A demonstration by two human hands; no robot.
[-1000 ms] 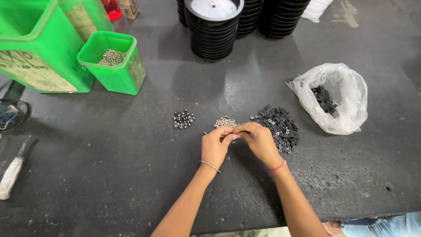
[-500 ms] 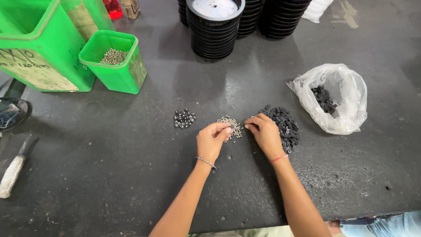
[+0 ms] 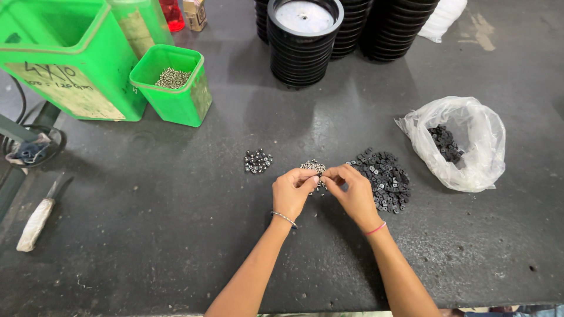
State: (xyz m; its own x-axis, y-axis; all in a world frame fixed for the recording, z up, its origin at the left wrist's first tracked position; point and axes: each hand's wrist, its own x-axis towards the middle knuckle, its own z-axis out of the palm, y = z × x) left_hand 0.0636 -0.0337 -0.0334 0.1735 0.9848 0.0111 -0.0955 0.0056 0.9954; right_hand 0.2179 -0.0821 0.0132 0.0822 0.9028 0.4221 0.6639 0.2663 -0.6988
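The left hand (image 3: 292, 191) and right hand (image 3: 352, 192) were observed fingertips together, pinched on a tiny part too small to identify, over the pile of small screws (image 3: 314, 167).

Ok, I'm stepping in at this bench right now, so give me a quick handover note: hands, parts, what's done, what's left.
Left hand and right hand: fingertips pinched together over the pile of small silver screws; the piece between them is too small to tell.
Pile of black washers lies beside the right hand; more in the clear plastic bag.
Done: a small cluster of assembled pieces left of the hands.
Left: both loose piles, plus screws in the small green bin.
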